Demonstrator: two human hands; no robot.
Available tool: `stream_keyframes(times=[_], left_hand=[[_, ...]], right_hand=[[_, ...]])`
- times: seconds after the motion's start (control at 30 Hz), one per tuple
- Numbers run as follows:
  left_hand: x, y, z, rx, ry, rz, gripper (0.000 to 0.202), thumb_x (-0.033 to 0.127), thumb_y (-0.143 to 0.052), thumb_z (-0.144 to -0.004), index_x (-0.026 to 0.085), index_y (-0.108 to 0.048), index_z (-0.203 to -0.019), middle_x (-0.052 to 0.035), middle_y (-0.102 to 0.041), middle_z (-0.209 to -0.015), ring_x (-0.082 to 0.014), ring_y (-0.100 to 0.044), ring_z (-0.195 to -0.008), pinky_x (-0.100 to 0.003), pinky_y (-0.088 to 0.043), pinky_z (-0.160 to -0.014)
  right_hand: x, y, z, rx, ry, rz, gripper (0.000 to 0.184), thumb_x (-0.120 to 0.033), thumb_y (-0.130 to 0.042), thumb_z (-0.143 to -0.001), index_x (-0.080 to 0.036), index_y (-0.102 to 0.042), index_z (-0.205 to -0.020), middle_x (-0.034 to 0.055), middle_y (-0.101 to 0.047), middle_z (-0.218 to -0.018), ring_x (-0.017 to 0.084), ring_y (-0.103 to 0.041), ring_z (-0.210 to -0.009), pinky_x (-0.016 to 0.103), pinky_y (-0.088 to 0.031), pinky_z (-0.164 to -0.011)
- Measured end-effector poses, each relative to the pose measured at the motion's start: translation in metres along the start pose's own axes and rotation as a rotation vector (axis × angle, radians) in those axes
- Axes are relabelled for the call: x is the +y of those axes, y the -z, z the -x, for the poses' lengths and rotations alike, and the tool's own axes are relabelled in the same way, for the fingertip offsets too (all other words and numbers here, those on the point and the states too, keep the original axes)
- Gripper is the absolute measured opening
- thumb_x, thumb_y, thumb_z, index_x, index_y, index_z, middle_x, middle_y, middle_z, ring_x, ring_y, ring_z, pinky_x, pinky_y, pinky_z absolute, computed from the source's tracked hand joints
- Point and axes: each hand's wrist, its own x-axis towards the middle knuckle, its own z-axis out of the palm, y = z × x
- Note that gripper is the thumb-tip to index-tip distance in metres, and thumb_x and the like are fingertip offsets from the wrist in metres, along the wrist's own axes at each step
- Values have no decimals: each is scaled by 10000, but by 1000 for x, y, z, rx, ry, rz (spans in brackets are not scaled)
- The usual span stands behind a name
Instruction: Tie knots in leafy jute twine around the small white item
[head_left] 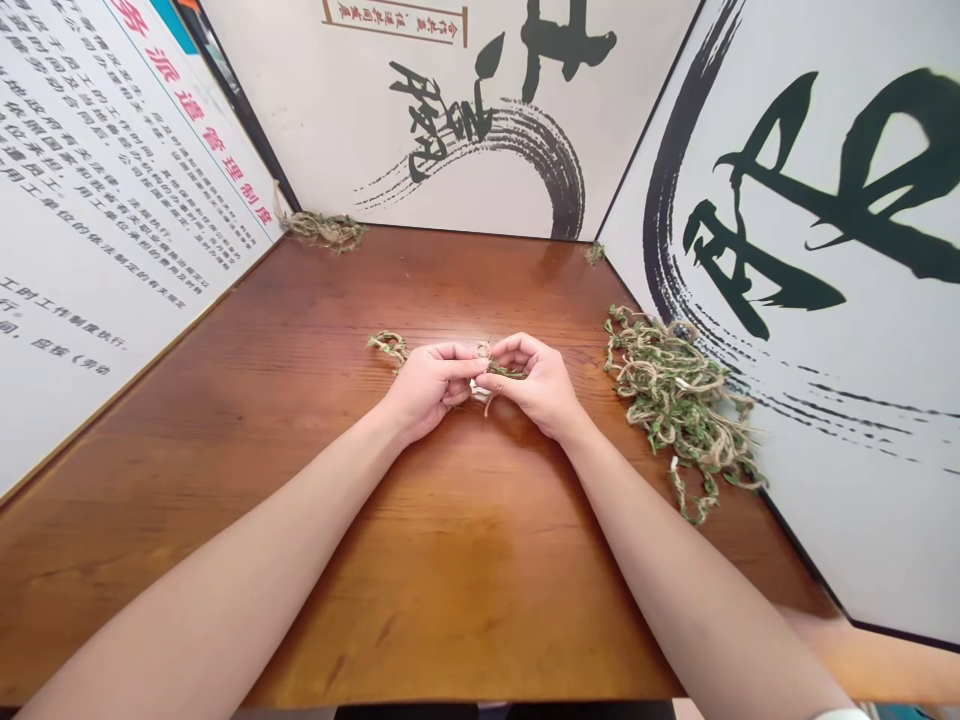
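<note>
My left hand (pixel 429 383) and my right hand (pixel 534 383) meet over the middle of the brown wooden table (pixel 420 560). Both are pinched on one short piece of jute twine with green leaves (pixel 489 370), which runs between their fingertips. A small white bit shows under the twine between the hands; I cannot make out what it is. A small coiled piece of the same leafy twine (pixel 388 346) lies on the table just left of my left hand.
A big loose pile of leafy twine (pixel 679 400) lies at the table's right edge. Another clump (pixel 326 230) sits in the far left corner, and a small scrap (pixel 594 254) in the far right corner. Printed boards wall the table on three sides.
</note>
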Motion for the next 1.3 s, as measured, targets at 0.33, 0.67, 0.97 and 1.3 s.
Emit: stream_keyframes(times=[0.33,0.67,0.97,1.3], left_hand=[[-6,-1,-3,150,-178,-73,333,216,-886,-445,117,-595,-573,-26,-586,-566,-35,-367,-413,-196,-207,-401],[-14,2,-6,123,-344,-194,264,267,-873,-567,125,-688,-692,-33,-655,-685,-43,-395,-469,-204,-244,-422],[-5,1,-5,144,-262,-50,296,216,-872,-539,140,-613,-660,34,-508,-508,-34,-305,-371,-205,-187,-380],[-9,-4,-5,277,-257,-89,280,215,-860,-553,133,-624,-678,18,-564,-548,-42,-360,-379,-204,-223,-369]], right_hand=[[0,-4,1,-8,-34,75,407,-549,-797,-756,-162,-699,-839,39,-690,-733,132,-581,-569,278,-452,-541],[-1,-3,0,-26,-4,193,508,-672,-596,-890,-180,-583,-764,-20,-508,-607,110,-437,-550,286,-368,-576],[7,-5,0,50,16,215,492,-659,-528,-949,-189,-577,-811,42,-593,-741,145,-531,-643,300,-438,-619],[-3,-5,11,115,506,641,265,-261,-637,-867,-193,-583,-1117,119,-646,-1158,264,-596,-1111,430,-477,-976]])
